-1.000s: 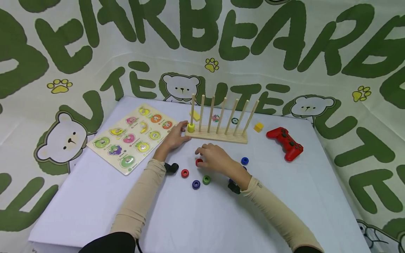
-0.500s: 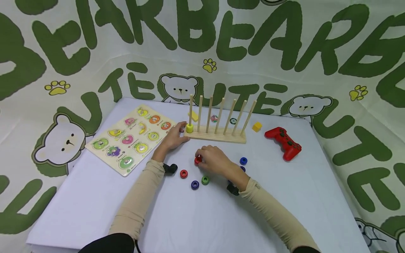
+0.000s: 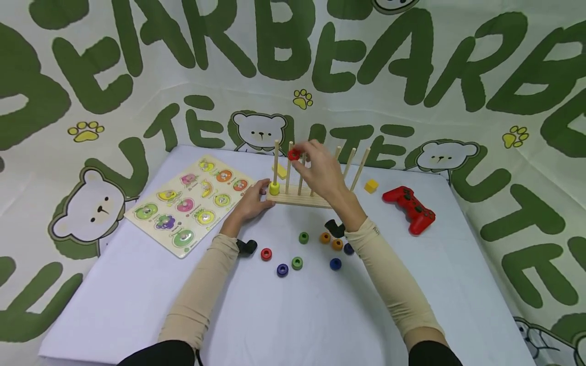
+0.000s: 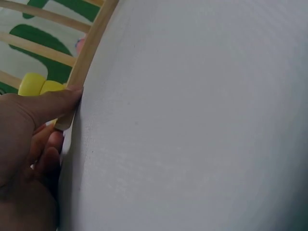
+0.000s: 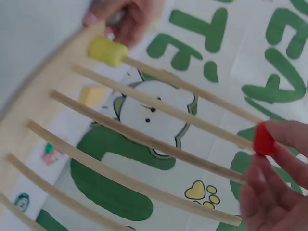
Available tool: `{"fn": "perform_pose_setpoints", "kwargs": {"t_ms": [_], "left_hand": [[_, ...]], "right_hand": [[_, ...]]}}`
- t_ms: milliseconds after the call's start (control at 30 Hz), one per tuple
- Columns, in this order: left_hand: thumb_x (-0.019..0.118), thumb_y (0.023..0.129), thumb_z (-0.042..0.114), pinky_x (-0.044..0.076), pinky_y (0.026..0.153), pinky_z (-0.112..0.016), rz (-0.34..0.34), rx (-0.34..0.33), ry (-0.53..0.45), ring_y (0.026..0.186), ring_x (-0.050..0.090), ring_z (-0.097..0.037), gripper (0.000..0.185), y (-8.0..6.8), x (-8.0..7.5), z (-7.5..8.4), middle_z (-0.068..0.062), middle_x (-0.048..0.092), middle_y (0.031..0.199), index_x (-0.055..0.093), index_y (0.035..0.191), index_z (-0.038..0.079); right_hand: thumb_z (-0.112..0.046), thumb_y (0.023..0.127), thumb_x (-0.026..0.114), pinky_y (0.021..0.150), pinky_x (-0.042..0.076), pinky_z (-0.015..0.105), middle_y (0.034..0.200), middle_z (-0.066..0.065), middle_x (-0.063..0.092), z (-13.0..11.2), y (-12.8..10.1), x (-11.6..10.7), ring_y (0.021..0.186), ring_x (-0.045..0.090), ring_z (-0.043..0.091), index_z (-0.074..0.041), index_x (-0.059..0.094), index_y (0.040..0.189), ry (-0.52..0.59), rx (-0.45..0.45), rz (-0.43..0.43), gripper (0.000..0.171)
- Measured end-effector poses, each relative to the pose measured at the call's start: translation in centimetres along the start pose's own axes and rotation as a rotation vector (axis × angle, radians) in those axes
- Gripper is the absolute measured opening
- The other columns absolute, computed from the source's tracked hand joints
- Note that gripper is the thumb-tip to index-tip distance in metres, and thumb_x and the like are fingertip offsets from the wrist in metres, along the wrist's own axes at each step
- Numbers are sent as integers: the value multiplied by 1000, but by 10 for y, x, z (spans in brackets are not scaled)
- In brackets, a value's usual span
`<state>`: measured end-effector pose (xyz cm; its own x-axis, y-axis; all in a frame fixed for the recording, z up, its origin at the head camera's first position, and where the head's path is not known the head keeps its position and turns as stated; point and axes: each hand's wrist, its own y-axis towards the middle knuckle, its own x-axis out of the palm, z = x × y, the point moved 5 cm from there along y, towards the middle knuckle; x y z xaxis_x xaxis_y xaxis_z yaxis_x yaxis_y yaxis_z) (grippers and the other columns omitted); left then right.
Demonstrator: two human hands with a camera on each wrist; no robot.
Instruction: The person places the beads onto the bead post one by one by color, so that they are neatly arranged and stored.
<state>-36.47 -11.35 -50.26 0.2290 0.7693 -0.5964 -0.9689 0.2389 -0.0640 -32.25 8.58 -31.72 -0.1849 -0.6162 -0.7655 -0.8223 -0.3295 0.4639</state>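
My right hand (image 3: 322,170) pinches a red ring (image 3: 293,154) between thumb and fingers, at the tip of the second peg from the left. In the right wrist view the red ring (image 5: 263,139) meets that peg's end; whether the peg has entered its hole I cannot tell. The wooden peg rack (image 3: 302,199) stands upright, with yellow rings (image 3: 274,188) stacked at the foot of its leftmost peg. My left hand (image 3: 253,202) grips the left end of the base. Its thumb (image 4: 65,100) lies along the front edge, the other fingers behind.
Loose rings lie in front of the rack: red (image 3: 266,254), purple (image 3: 282,270), green (image 3: 297,263), orange (image 3: 325,238) and blue (image 3: 335,264). A fruit puzzle board (image 3: 185,205) lies left. A red game controller (image 3: 410,209) and yellow cube (image 3: 371,186) are on the right.
My right hand has taken the red ring off the table and raised it up and away to the second peg's top. My left hand stays at the rack's end.
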Motion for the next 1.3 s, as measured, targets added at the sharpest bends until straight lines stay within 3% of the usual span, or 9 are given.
{"fn": "perform_pose_setpoints", "kwargs": {"t_ms": [100, 200, 433, 733, 833, 1033, 1133, 1300], "left_hand": [[75, 99, 15, 43, 112, -52, -17, 16, 0, 125, 52, -33, 78, 0, 7, 2, -20, 56, 137, 35, 166, 9], [75, 99, 16, 43, 113, -52, -32, 33, -7, 126, 52, -33, 78, 0, 12, 5, -21, 56, 139, 35, 166, 9], [76, 98, 13, 43, 114, -52, -2, 32, -5, 129, 53, -33, 78, -1, 6, 4, -20, 55, 146, 36, 165, 8], [75, 99, 14, 42, 114, -53, 5, 24, -2, 130, 53, -34, 77, -2, -2, 1, -21, 55, 145, 36, 165, 7], [75, 99, 15, 42, 114, -52, 3, 19, -4, 131, 52, -34, 77, -2, -3, 1, -20, 54, 147, 35, 165, 7], [75, 100, 15, 41, 116, -52, -2, 27, 1, 134, 51, -34, 78, 0, -4, 1, -19, 49, 159, 34, 166, 6], [75, 99, 15, 41, 115, -53, 0, 38, 4, 134, 52, -35, 78, 0, -4, 0, -20, 49, 158, 35, 165, 5], [76, 99, 15, 41, 113, -54, 8, 55, 1, 130, 53, -36, 77, 0, -3, -1, -23, 54, 150, 36, 165, 5]], "right_hand": [[-16, 100, 78, 76, 56, 37, 122, 12, 69, 4, 10, -7, 95, 66, 26, -5, 70, 134, -16, 32, 76, 36], [-16, 100, 77, 71, 52, 35, 122, 12, 69, 9, 15, -8, 87, 64, 24, -6, 70, 134, -25, 82, 98, 36], [-19, 103, 74, 68, 47, 32, 122, 14, 68, 9, 22, 0, 83, 62, 23, -5, 71, 135, 3, 99, 87, 36], [-27, 105, 72, 63, 51, 34, 132, 11, 68, 8, 26, 12, 82, 66, 21, -10, 68, 142, -56, 122, 16, 41], [-27, 105, 71, 62, 49, 33, 135, 11, 64, 8, 23, 13, 81, 65, 20, -11, 66, 144, -43, 104, 31, 43], [-23, 105, 71, 62, 51, 32, 146, 15, 56, 3, 2, 13, 83, 66, 22, -6, 65, 143, -26, -21, 91, 43], [-22, 104, 72, 66, 57, 33, 146, 15, 57, -6, -20, 23, 90, 70, 25, -5, 66, 141, -29, -74, 15, 41], [-24, 101, 75, 86, 60, 39, 129, 10, 71, -23, -71, 62, 103, 72, 25, -8, 71, 134, -75, -157, -342, 37]]}}
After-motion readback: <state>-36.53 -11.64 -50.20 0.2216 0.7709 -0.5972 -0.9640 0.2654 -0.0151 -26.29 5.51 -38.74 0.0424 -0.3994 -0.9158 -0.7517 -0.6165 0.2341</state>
